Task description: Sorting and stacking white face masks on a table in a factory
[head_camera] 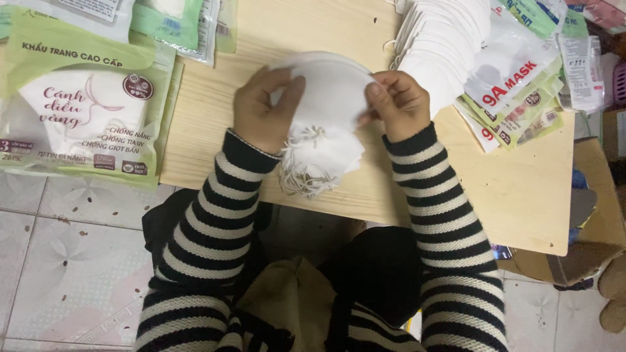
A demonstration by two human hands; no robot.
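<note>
Squaring up the mask stack (323,124), centre of worktop (508,195). My left hand (264,111) grips its 9 o'clock edge, right hand (399,104) pinches 3 o'clock. Next, I judge: keep edges flush, loops untangled.

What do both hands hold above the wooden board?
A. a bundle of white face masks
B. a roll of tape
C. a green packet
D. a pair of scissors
A: the left hand and right hand grip a bundle of white face masks with loose ear loops.
</note>
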